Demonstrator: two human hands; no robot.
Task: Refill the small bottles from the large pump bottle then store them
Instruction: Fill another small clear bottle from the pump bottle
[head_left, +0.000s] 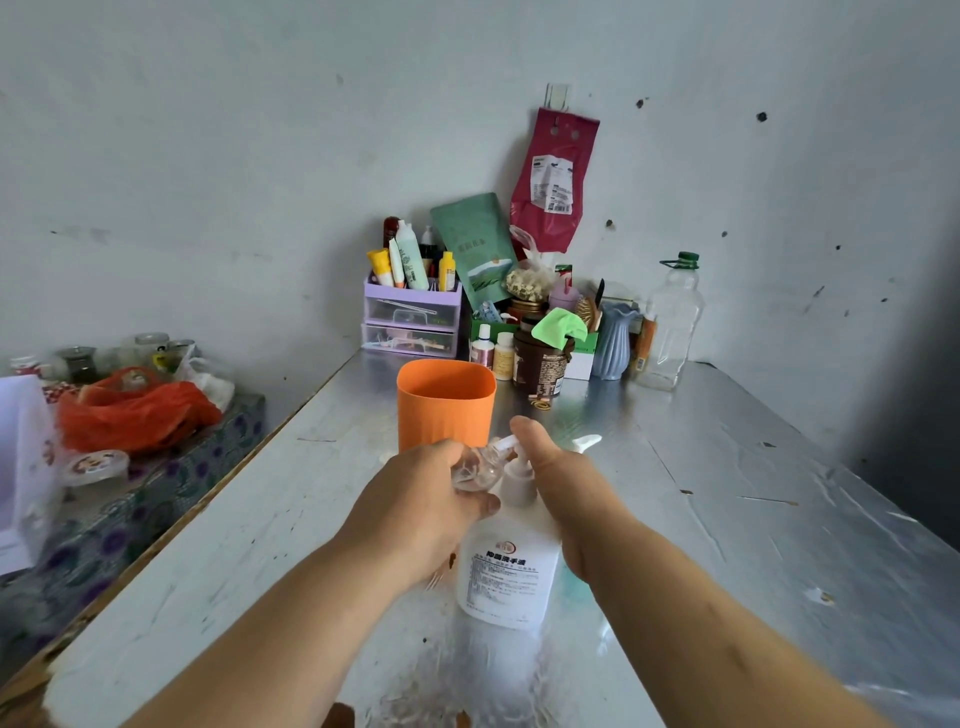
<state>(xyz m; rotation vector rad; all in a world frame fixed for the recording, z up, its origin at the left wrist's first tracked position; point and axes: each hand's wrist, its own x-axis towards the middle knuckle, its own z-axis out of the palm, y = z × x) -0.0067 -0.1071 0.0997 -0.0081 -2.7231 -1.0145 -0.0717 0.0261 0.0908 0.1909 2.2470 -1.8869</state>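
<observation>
Metal-topped table (727, 493) in a pale-walled corner, orange cup (444, 405) just behind the hands. Left hand (415, 499) grips the small bottle (475, 470) at the spout of the pump bottle (509, 566). Right hand (576, 493) lies against the pump, thumb raised, fingers hidden, grip unclear.

A lived-in home corner: a lilac plastic drawer organiser (412, 322) stuffed with toiletry tubes (410, 260) stands on a foil-covered table (727, 493) against a scuffed white wall (208, 156). Right of it are a green foil pouch (475, 244) and a ribbed blue vase (615, 338); left of it, an orange plastic bag (135, 410).
</observation>
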